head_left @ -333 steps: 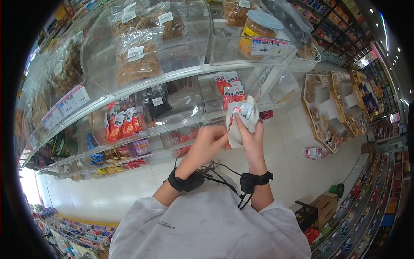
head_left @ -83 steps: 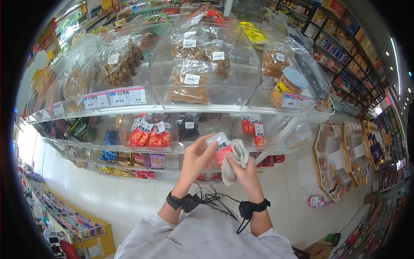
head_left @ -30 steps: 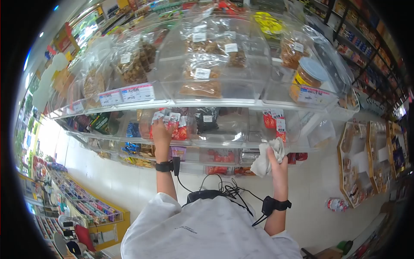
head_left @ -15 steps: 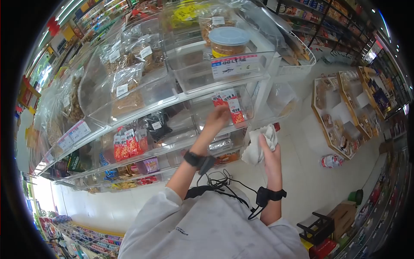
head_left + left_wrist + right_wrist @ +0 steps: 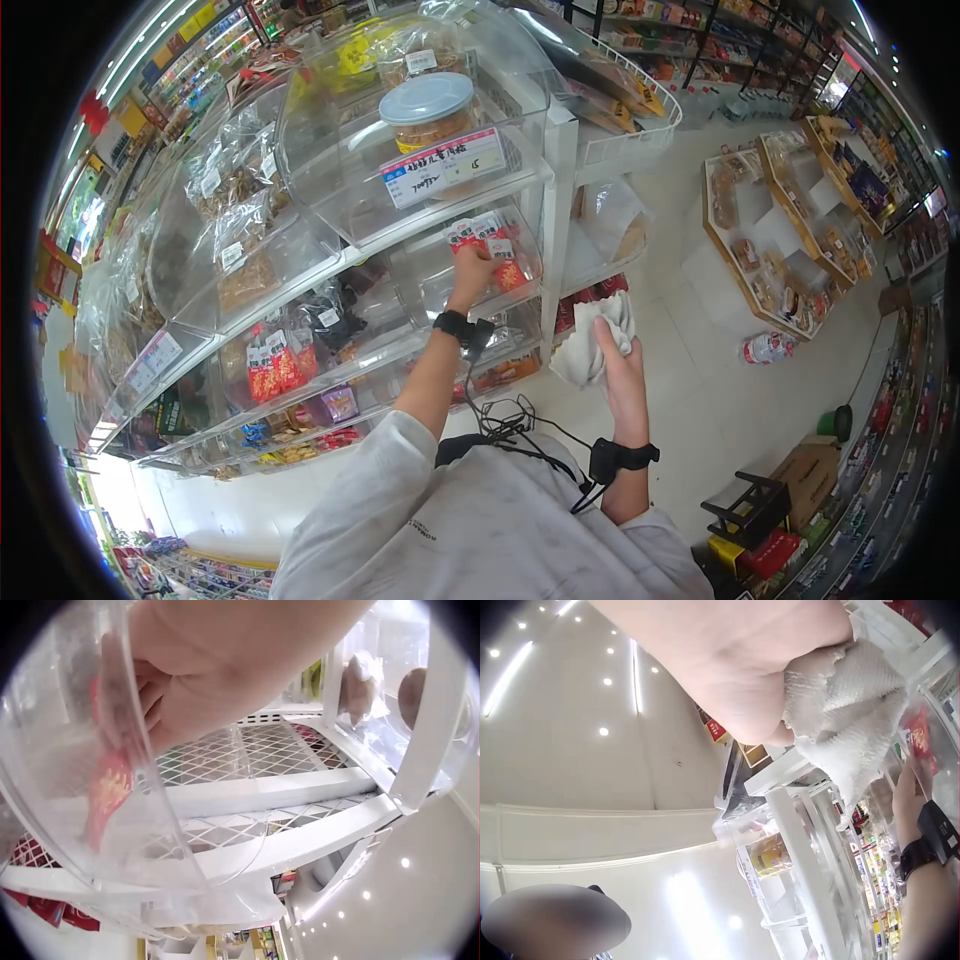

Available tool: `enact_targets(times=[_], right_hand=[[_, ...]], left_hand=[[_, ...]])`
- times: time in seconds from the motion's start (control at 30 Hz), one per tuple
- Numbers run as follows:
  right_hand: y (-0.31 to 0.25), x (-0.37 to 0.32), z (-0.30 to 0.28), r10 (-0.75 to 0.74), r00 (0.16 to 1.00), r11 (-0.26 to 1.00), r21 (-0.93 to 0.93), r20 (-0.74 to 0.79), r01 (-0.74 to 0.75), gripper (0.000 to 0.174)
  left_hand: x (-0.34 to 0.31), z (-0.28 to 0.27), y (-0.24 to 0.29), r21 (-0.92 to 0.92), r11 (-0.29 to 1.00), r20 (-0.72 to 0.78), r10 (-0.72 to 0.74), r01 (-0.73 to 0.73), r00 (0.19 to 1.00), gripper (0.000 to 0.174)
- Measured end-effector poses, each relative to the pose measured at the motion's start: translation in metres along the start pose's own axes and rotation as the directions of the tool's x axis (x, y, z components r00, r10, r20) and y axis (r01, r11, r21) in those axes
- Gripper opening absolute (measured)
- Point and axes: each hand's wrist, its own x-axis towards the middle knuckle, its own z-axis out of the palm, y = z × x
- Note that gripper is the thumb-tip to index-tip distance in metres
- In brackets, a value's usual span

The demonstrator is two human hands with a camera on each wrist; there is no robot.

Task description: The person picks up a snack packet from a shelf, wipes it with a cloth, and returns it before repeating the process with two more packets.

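My left hand point(image 5: 473, 274) is inside a clear bin on the middle shelf, at the red-and-white snack packets point(image 5: 487, 233). Its thumb and fingers pinch one red packet point(image 5: 111, 787), seen through the clear bin wall in the left wrist view. In the right wrist view that packet point(image 5: 920, 735) shows above the left hand point(image 5: 909, 796). My right hand point(image 5: 623, 378) grips a bunched white cloth point(image 5: 585, 345) beside the shelf end, thumb on top. The cloth point(image 5: 847, 705) hangs from the right hand point(image 5: 757, 675) in the right wrist view.
Above the left hand, an upper bin holds a blue-lidded tub point(image 5: 428, 108) behind a price tag point(image 5: 443, 168). Another bin to the left holds red packets point(image 5: 282, 363). A white upright point(image 5: 557, 225) ends the rack. Wrist cables point(image 5: 500, 415) hang between the arms.
The left hand has moved from the left bin of red packets to the right bin, where it pinches a packet. Earlier both hands held a packet with the cloth. The right hand keeps the cloth.
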Motion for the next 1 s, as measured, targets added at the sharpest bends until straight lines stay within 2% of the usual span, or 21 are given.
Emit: enact_targets(times=[0.07, 0.17, 0.27, 0.3, 0.37, 0.47, 0.5, 0.53, 0.63, 0.67, 0.77, 0.87, 0.97, 1.0], right_hand=[[0.002, 0.002, 0.004, -0.019, 1.0, 0.999, -0.027, -0.008, 0.019, 0.047], [0.022, 0.018, 0.005, 0.034, 0.998, 0.999, 0.004, 0.051, -0.034, 0.041], [0.02, 0.017, 0.03, 0.019, 0.997, 1.0, -0.026, 0.072, -0.017, 0.046], [0.023, 0.018, 0.036, 0.001, 0.998, 0.999, -0.044, 0.066, 0.002, 0.048], [0.031, 0.023, 0.048, -0.038, 0.998, 0.996, -0.079, 0.054, 0.042, 0.051], [0.026, 0.019, 0.075, 0.001, 0.997, 0.983, -0.184, 0.075, 0.013, 0.057], [0.026, 0.016, 0.086, 0.021, 0.997, 0.974, -0.228, 0.069, -0.004, 0.058], [0.014, 0.005, 0.101, 0.101, 0.994, 0.97, -0.229, 0.047, -0.088, 0.054], [0.043, 0.008, 0.124, -0.113, 0.95, 0.986, -0.081, 0.292, 0.143, 0.048], [0.046, 0.007, 0.13, -0.151, 0.949, 0.981, -0.073, 0.275, 0.178, 0.037], [0.036, -0.014, 0.154, -0.154, 0.952, 0.982, -0.068, 0.264, 0.178, 0.03], [0.035, -0.03, 0.172, -0.17, 0.948, 0.967, -0.14, 0.271, 0.213, 0.029], [0.027, -0.035, 0.18, -0.171, 0.946, 0.97, -0.122, 0.276, 0.211, 0.031], [0.023, -0.035, 0.18, -0.128, 0.94, 0.98, -0.107, 0.315, 0.169, 0.03]], left_hand=[[-0.002, -0.017, 0.005, 0.15, 0.982, -0.049, 0.123, -0.114, 0.991, 0.018], [-0.008, -0.028, -0.003, 0.269, 0.953, -0.174, 0.192, -0.141, 0.966, 0.02], [-0.026, -0.049, 0.02, 0.213, 0.943, -0.23, 0.304, -0.257, 0.925, 0.017], [-0.035, -0.058, 0.026, 0.03, 0.962, -0.229, 0.27, -0.27, 0.935, 0.016], [-0.055, -0.077, 0.039, -0.335, 0.902, -0.21, 0.212, -0.274, 0.955, 0.012], [-0.106, -0.11, 0.078, -0.649, 0.732, -0.099, 0.189, -0.207, 0.977, 0.01], [-0.12, -0.116, 0.085, -0.655, 0.727, -0.099, 0.185, -0.204, 0.978, 0.011], [-0.133, -0.12, 0.091, -0.662, 0.722, -0.099, 0.18, -0.2, 0.979, 0.011], [-0.162, -0.139, 0.097, -0.689, 0.703, -0.102, 0.149, -0.178, 0.984, 0.014], [-0.17, -0.147, 0.098, -0.698, 0.696, -0.103, 0.132, -0.167, 0.986, 0.014], [-0.195, -0.174, 0.097, -0.676, 0.727, -0.06, 0.11, -0.121, 0.992, 0.018], [-0.21, -0.189, 0.093, -0.648, 0.742, -0.166, 0.083, -0.172, 0.983, 0.017], [-0.221, -0.205, 0.079, -0.63, 0.771, -0.112, 0.034, -0.097, 0.993, 0.016], [-0.225, -0.21, 0.08, -0.603, 0.792, -0.078, 0.06, -0.096, 0.995, 0.015]])
